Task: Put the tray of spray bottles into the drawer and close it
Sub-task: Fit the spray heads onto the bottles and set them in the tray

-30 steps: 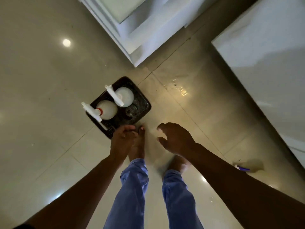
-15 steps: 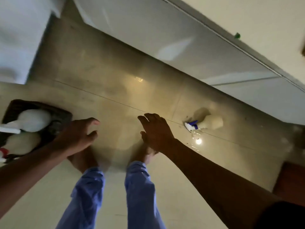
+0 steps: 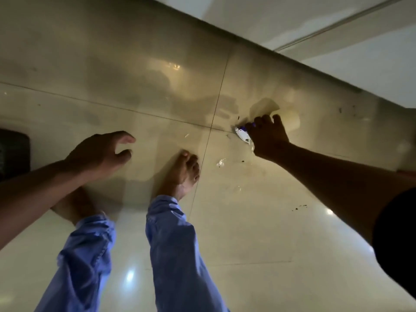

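Note:
A pale spray bottle (image 3: pixel 290 120) with a white and blue nozzle (image 3: pixel 242 134) lies on its side on the glossy tiled floor. My right hand (image 3: pixel 269 136) reaches out over its neck, fingers curled around it just behind the nozzle. Only a corner of the dark tray (image 3: pixel 14 152) shows at the far left edge, and the bottles in it are out of view. Right of the tray, my left hand (image 3: pixel 101 152) hovers above the floor with its fingers apart, holding nothing. No drawer is visible.
White cabinet fronts (image 3: pixel 337 41) run diagonally across the upper right, close behind the lying bottle. My bare feet (image 3: pixel 182 174) and blue trouser legs (image 3: pixel 171 244) fill the lower middle. Small wet patches and dark specks (image 3: pixel 299 207) dot the tiles.
The view has swung right, sending the tray to the left edge. My right hand has stretched out to the lying bottle and closed on its neck. My left hand has left the tray.

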